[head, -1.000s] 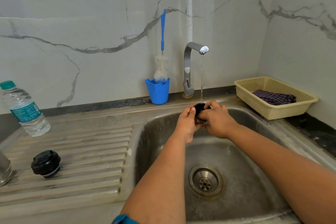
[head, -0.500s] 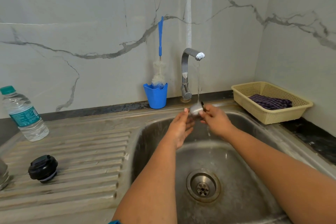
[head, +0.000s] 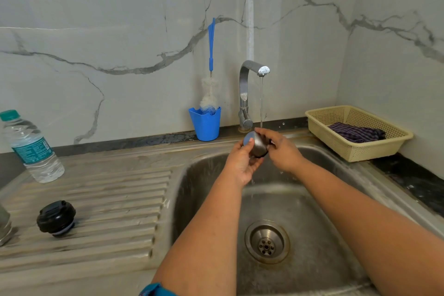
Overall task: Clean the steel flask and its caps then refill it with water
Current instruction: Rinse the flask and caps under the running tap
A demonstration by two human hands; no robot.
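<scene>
A steel cup-shaped cap (head: 256,143) is held over the sink (head: 360,173), right under the thin water stream from the tap (head: 247,94). My left hand (head: 240,163) grips the cap from the left and below, thumb on its flat end. From the right, my right hand (head: 281,149) holds the same cap with curled fingers. A black inner stopper cap (head: 55,218) sits on the ribbed drainboard at the left. The steel flask (head: 4,226) shows only as a sliver at the left edge.
A plastic water bottle (head: 31,146) stands at the back left of the drainboard. A blue cup (head: 205,122) with a bottle brush (head: 211,55) stands left of the tap. A cream basket (head: 355,149) with a dark cloth (head: 355,133) sits at the right. The drain (head: 266,241) lies below my arms.
The cap has been turned in my hands: its dark inside faced up a second ago, now its steel outside and flat end show. Both hands stay under the running water.
</scene>
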